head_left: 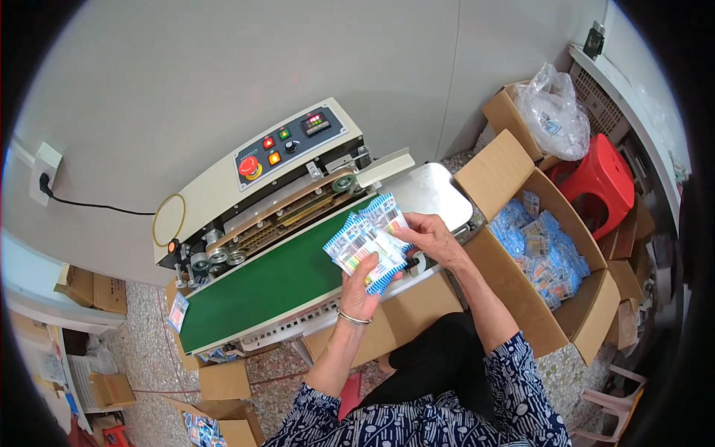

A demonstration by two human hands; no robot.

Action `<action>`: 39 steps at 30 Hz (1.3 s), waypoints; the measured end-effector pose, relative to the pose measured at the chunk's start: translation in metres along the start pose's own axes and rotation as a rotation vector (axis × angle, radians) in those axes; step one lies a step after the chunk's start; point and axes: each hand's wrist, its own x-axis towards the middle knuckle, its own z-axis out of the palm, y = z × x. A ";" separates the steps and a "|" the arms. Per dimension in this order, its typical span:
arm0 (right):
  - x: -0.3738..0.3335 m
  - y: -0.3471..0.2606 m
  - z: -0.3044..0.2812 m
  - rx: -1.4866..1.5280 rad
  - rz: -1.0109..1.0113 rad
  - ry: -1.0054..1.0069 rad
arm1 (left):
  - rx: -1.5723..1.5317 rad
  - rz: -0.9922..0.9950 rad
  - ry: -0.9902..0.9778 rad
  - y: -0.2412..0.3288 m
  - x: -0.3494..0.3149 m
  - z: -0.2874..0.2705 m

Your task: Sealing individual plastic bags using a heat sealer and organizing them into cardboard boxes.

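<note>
Several small flat packets (pixel 365 242) with blue-and-white striped edges and printed labels are fanned out in front of me, above the near right part of the green conveyor belt (pixel 275 287). My left hand (pixel 360 292) grips them from below, its thumb across the front. At their right edge, my right hand (pixel 433 237) is closed on packets with thumb and fingers. The belt belongs to a band sealing machine (pixel 261 167) with a control panel and rollers. One more packet (pixel 177 311) lies at the belt's left end.
An open carton (pixel 514 298) full of similar packets (pixel 540 246) stands at my right. Behind it are a red stool (pixel 602 190) and a box with a clear plastic bag (pixel 553 119). A metal plate (pixel 439 195) adjoins the machine. Another open carton (pixel 238 428) sits at lower left.
</note>
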 end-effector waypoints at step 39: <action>0.023 -0.009 -0.006 -0.076 0.168 -0.212 | -0.132 -0.099 0.148 0.020 -0.003 -0.016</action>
